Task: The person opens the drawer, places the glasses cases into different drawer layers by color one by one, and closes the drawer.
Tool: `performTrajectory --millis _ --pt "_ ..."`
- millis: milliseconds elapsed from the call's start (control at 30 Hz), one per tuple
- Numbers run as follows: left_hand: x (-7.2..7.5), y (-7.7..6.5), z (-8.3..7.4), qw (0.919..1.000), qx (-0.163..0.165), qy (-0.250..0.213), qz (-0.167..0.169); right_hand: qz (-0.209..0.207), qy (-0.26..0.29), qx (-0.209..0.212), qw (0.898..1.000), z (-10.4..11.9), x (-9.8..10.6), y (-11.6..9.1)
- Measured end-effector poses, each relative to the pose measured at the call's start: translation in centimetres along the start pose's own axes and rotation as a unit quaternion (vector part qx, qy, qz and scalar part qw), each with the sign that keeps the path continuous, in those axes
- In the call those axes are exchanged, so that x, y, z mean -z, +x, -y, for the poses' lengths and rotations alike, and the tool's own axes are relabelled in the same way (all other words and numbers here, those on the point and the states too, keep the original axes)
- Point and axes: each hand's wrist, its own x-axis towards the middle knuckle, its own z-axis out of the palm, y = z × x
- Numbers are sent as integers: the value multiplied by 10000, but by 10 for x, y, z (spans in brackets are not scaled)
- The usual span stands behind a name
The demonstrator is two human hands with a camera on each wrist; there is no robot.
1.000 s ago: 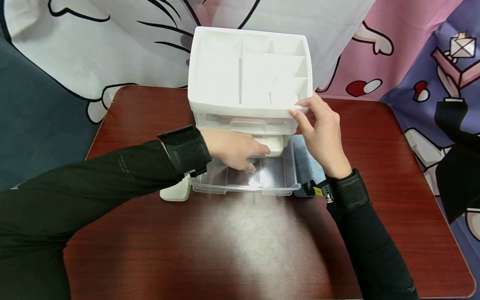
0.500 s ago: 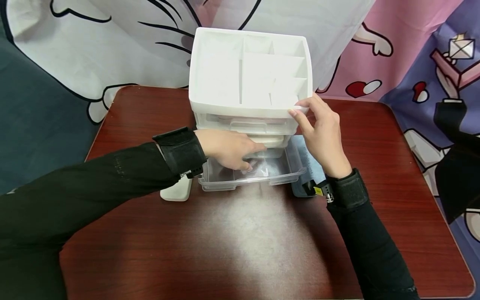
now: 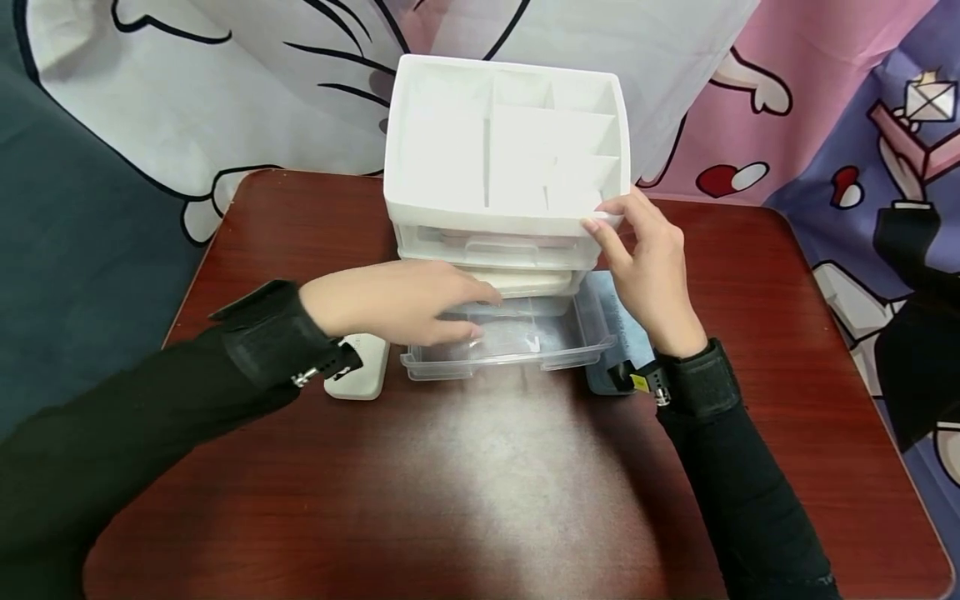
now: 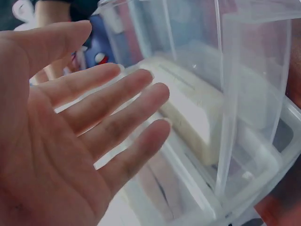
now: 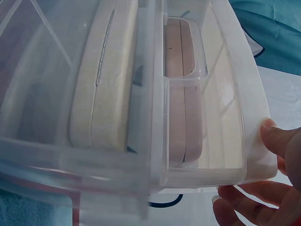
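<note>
A white plastic drawer organizer (image 3: 510, 225) with a divided tray top stands at the table's back. A clear drawer (image 3: 480, 362) juts out askew at its bottom. Above that, a cream hinged case (image 5: 110, 94) lies inside, and a pinkish hinged case (image 5: 184, 122) shows in the upper drawer (image 3: 501, 249). My left hand (image 3: 401, 300) hovers over the clear drawer's left side; in the left wrist view its fingers are spread straight, with nothing in them, beside the cream case. With thumb and fingers, my right hand (image 3: 645, 258) pinches the organizer's front right top corner.
A white rounded object (image 3: 360, 371) lies left of the clear drawer, partly behind my left wrist. On the right, a blue case-like object (image 3: 611, 321) lies against the drawer. A printed cloth (image 3: 570, 29) hangs behind the reddish-brown table (image 3: 510, 500).
The clear drawer has shifted back and turned askew, and less of the cream case shows. My left hand has drawn away to the left. The right hand keeps its hold.
</note>
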Motion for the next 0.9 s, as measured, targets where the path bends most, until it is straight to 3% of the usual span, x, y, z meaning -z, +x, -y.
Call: performTrajectory --millis 100,200,333,500,667,900 --pt "-1 -15 0 9974 91 -54 -706 -11 -29 -20 10000 -1 0 -1" --pt "-3 -30 1 9887 228 -6 -1480 -22 -40 -13 10000 -1 0 -1" --pt "-10 -47 3 9688 559 15 -2416 -38 -45 6 10000 -1 0 -1" --pt "-28 -61 9 9376 1284 -195 -3225 -57 -74 -7 10000 0 0 -1" --pt "-51 -68 19 9125 2099 -376 -3491 -92 -41 45 9999 1 0 0" --pt "-92 -64 36 8976 2939 102 -3282 -89 9 43 10000 0 -1 0"
